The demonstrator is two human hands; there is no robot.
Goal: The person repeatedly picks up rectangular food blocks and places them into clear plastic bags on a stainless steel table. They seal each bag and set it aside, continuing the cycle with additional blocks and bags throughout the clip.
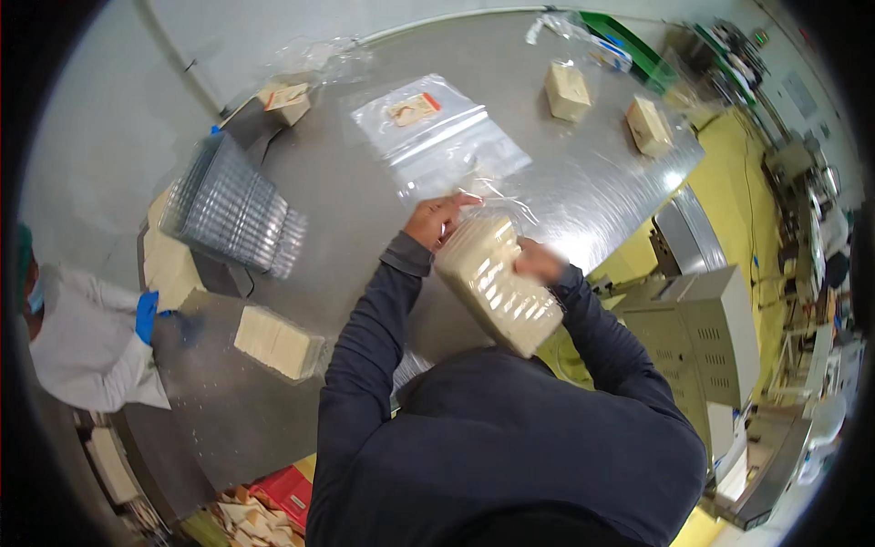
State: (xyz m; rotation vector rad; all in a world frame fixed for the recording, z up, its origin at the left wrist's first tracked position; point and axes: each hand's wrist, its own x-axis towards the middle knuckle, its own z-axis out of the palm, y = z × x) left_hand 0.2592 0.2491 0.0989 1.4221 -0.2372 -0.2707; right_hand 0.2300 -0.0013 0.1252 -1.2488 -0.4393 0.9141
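A pack of crustless white bread slices, in a ribbed clear plastic tray inside a clear bag, is tilted in front of my chest. My left hand grips its far left corner, by the gathered, crinkled film of the bag. On the opposite side, my right hand, partly blurred, holds the pack's edge. Just beyond my hands, flat clear bags lie on the steel table. A printed card with an orange edge shows on them.
Nested clear trays stand at left, with a bread-filled tray nearer. A gloved co-worker is at the far left. Bagged bread packs and a green crate are at back right. A beige machine stands right.
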